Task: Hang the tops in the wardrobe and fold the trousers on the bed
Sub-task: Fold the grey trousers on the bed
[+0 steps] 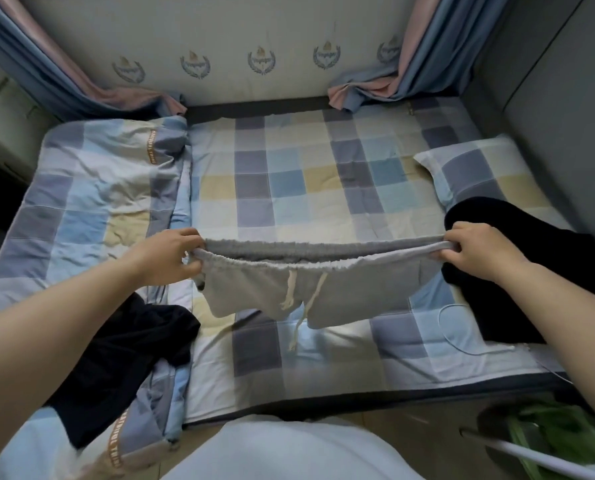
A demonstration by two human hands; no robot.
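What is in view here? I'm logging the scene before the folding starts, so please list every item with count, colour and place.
grey drawstring cotton shorts: 1, light grey, held up by the waistband over the middle of the bed
dark garment on the left: 1, black or navy, near edge of the bed over the quilt
dark garment on the right: 1, black, right side by the pillow
checked bed sheet: 1, blue, grey, cream
folded checked quilt: 1, same check, left
checked pillow: 1, right
curtains: 2, blue and pink, far corners
white cable: 1, right near edge
green item: 1, bottom right, unclear
left hand: grips waistband's left end
right hand: grips its right end
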